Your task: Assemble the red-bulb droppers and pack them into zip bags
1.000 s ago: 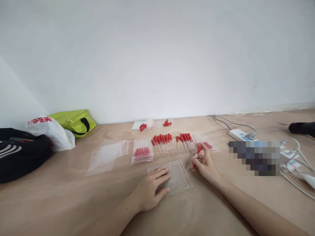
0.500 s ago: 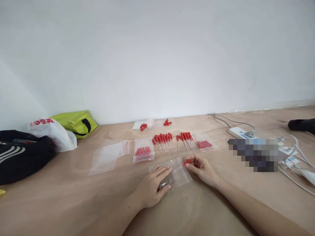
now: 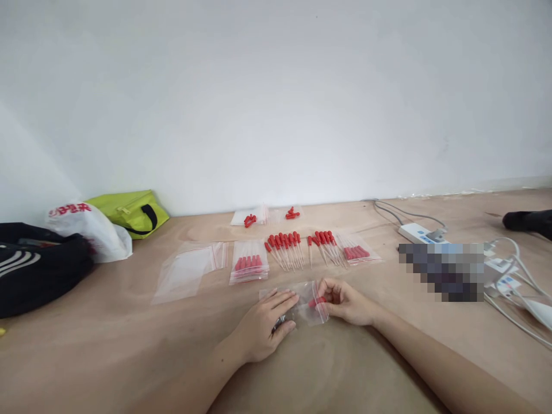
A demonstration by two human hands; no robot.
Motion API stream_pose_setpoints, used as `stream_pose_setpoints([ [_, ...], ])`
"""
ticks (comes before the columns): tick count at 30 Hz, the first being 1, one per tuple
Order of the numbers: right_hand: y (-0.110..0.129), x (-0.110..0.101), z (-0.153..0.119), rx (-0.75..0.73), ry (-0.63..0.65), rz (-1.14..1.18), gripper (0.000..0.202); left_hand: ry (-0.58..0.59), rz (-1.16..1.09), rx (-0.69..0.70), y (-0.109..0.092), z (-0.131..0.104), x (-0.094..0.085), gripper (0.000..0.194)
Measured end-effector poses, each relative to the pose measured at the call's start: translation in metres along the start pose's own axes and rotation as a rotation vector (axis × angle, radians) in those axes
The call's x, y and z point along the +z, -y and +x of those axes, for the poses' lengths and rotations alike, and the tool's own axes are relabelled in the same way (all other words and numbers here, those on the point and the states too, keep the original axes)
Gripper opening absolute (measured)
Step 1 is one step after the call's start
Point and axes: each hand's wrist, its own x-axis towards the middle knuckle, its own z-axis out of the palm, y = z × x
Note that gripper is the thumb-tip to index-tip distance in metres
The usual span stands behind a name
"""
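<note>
A clear zip bag (image 3: 301, 309) lies in front of me, its red-lined mouth facing right. My left hand (image 3: 268, 323) rests over the bag's left part, fingers stretched out and thumb apart, touching the plastic. At the mouth, my right hand (image 3: 342, 300) pinches a red-bulbed dropper (image 3: 317, 301). The bulb shows through the plastic inside the mouth; its thin stem is hard to make out. Beyond the hands lie two fanned groups of red-bulbed droppers, the left group (image 3: 283, 241) and the right group (image 3: 324, 238).
Filled dropper bags flank the groups: a left stack (image 3: 249, 270) and a right bag (image 3: 356, 253). Flat bags (image 3: 185, 270) lie farther left. Loose red bulbs (image 3: 250, 219) sit near the wall. Power strips (image 3: 416, 233) and cables are right; a dark bag (image 3: 38, 270) and green pouch (image 3: 133, 213) left.
My right hand has moved slightly left and down with the red-bulbed dropper, whose bulb is now inside the bag's mouth. My left hand has stayed on the bag.
</note>
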Motion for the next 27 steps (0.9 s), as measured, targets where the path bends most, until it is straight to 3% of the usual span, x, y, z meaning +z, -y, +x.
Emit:
stream_pose_setpoints([
  [5,0.004,-0.013,0.001,0.055,-0.040,-0.106,0.030,-0.055,-0.064,-0.013,0.003,-0.005,-0.006,0.039],
  [11,0.014,-0.015,-0.001,-0.121,0.008,-0.366,0.027,-0.041,-0.092,-0.013,0.010,-0.010,-0.014,0.032],
  [17,0.021,-0.033,-0.003,-0.146,0.089,-0.543,0.021,-0.050,-0.108,0.000,0.013,-0.011,-0.011,0.029],
  [19,0.025,-0.043,0.003,-0.111,-0.011,-0.594,0.021,-0.066,-0.103,-0.009,0.013,-0.010,-0.010,0.028],
  [23,0.032,-0.043,0.035,0.051,-0.428,-1.025,0.013,-0.077,-0.093,-0.025,0.013,-0.009,-0.008,0.028],
  [25,0.033,-0.034,0.058,0.091,-0.505,-1.108,0.008,-0.074,-0.086,-0.026,0.013,-0.009,-0.008,0.028],
  [27,0.031,-0.024,0.079,0.156,-0.587,-1.151,0.017,-0.064,-0.077,-0.022,0.014,-0.009,-0.008,0.028],
])
